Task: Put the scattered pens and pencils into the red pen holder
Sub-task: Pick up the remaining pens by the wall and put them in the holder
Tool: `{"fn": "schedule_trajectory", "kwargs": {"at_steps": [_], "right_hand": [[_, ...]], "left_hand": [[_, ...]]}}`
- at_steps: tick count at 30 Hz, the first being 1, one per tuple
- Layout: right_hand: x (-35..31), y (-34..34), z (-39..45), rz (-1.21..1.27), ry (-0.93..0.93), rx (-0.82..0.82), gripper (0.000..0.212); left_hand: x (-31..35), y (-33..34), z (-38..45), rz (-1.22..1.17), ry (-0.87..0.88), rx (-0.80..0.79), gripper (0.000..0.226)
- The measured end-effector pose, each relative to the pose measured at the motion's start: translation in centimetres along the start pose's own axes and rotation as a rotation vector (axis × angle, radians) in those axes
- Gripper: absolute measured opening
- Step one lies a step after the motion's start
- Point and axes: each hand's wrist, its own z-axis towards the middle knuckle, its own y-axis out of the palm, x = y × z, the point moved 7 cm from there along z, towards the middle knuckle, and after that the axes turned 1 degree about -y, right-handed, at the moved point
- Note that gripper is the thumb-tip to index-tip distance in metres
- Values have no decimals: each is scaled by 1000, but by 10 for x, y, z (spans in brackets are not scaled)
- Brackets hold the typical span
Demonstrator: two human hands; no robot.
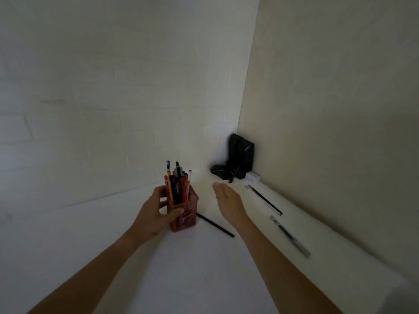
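Observation:
The red mesh pen holder (189, 217) stands on the white table, packed with several pens and pencils (176, 184) that stick up out of it. My left hand (156, 211) grips the holder from its left side. My right hand (226, 200) hovers to the right of the holder, flat and empty, fingers pointing away from me. A black pencil (215, 225) lies on the table right beside the holder's base, partly under my right wrist. A black pen (264, 198) and a clear pen (290, 236) lie further right, near the side wall.
White walls (340, 109) meet in a corner behind the table. A black object with cords (238, 159) and a small white box (252, 177) sit in that corner. The white table top (192, 268) stretches toward me between my forearms.

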Motion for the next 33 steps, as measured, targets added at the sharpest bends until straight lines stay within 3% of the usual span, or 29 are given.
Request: {"fn": "schedule_trajectory", "kwargs": {"at_steps": [1, 3, 8, 11, 16, 20, 27, 33], "right_hand": [[15, -2, 0, -168, 7, -17, 40], [37, 2, -3, -377, 11, -89, 38], [42, 15, -13, -545, -145, -19, 20], [33, 15, -19, -486, -203, 8, 23], [29, 30, -29, -597, -259, -114, 24], [36, 11, -19, -624, -154, 25, 17], [72, -93, 34, -650, 28, 292, 45], [122, -129, 54, -751, 149, 311, 27]], "left_hand": [[0, 0, 0, 0, -5, 7, 71], [2, -1, -1, -3, -14, 18, 66], [7, 1, -3, -12, -43, 40, 66], [8, 3, -4, -4, -56, 42, 65], [11, 4, -3, 35, -67, 57, 61], [12, 5, -4, 58, -66, 72, 57], [11, 6, -1, 83, -83, 48, 60], [5, 4, 0, 95, -81, 23, 63]]}}
